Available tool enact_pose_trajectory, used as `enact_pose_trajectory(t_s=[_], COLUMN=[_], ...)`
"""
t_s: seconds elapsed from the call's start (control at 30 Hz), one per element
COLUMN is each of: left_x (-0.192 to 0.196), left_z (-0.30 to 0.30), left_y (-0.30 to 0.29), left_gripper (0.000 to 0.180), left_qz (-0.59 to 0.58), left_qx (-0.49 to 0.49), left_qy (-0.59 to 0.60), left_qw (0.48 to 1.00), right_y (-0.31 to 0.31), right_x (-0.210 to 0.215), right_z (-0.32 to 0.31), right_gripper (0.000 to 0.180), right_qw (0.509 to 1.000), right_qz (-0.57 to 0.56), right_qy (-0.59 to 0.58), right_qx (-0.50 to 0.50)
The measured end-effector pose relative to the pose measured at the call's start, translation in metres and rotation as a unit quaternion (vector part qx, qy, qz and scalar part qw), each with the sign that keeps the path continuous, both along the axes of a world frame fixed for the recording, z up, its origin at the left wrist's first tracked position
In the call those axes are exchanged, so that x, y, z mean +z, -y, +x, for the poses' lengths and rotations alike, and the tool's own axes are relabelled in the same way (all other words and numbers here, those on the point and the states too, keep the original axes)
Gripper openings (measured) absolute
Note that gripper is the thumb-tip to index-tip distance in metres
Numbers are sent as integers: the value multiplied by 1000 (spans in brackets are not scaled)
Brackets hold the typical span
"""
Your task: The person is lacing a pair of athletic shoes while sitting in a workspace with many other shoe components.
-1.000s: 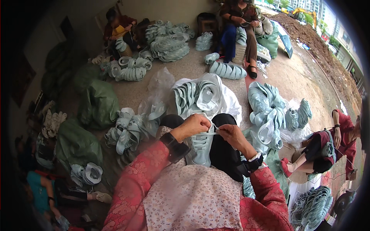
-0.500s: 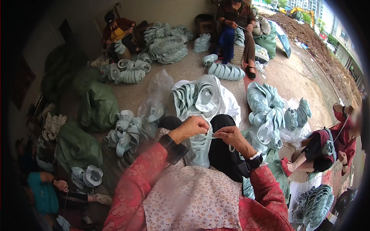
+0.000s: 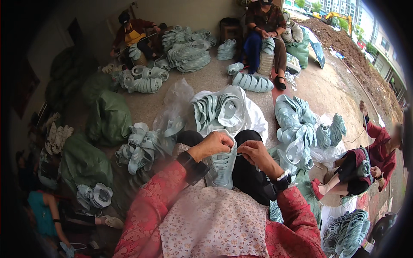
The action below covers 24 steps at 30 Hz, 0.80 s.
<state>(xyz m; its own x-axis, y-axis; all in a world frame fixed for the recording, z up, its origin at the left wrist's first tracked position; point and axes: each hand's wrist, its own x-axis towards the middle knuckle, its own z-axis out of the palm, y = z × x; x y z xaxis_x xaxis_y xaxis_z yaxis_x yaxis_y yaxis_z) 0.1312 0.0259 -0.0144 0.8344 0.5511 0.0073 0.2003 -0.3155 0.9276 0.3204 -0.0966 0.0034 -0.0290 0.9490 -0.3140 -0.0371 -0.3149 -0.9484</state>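
A pale blue-grey shoe upper [image 3: 220,165] stands between my knees, its toe toward me and laces crossed over its front. My left hand [image 3: 211,145] is closed on the collar end of the upper, near the top eyelets, its fingertips partly hidden. Just right of the upper, my right hand [image 3: 258,155] pinches a shoelace at the edge by the top eyelets; little of the lace shows there. Past my hands, several similar uppers [image 3: 205,112] lie nested on a white plastic sack [image 3: 257,118].
More uppers lie in bundles to the right [image 3: 294,114] and left [image 3: 140,146]. Green sacks [image 3: 109,118] stand at the left. Other people sit around working: one in a yellow apron [image 3: 133,38], one at the far middle [image 3: 264,21], one in red at the right [image 3: 383,146], one in teal [image 3: 41,213].
The lace stretched between my hands no longer shows, and my right hand has closed in beside the upper. The person at the right has raised an arm, pulling a lace.
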Motion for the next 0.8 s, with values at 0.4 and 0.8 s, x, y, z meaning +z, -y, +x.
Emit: enact_pose_trajectory(t_s=[0.4, 0.8], left_x=[0, -4], left_z=[0, -1], left_y=[1, 1], left_gripper=[17, 17], left_qz=[-10, 4], left_qx=[5, 10], left_qy=[-29, -3], left_qw=[1000, 1000], right_y=[-12, -4], right_x=[-25, -32], right_z=[4, -6], right_gripper=[18, 20], right_qw=[999, 972], right_qz=[21, 156], right_qy=[30, 178], right_qx=[2, 0])
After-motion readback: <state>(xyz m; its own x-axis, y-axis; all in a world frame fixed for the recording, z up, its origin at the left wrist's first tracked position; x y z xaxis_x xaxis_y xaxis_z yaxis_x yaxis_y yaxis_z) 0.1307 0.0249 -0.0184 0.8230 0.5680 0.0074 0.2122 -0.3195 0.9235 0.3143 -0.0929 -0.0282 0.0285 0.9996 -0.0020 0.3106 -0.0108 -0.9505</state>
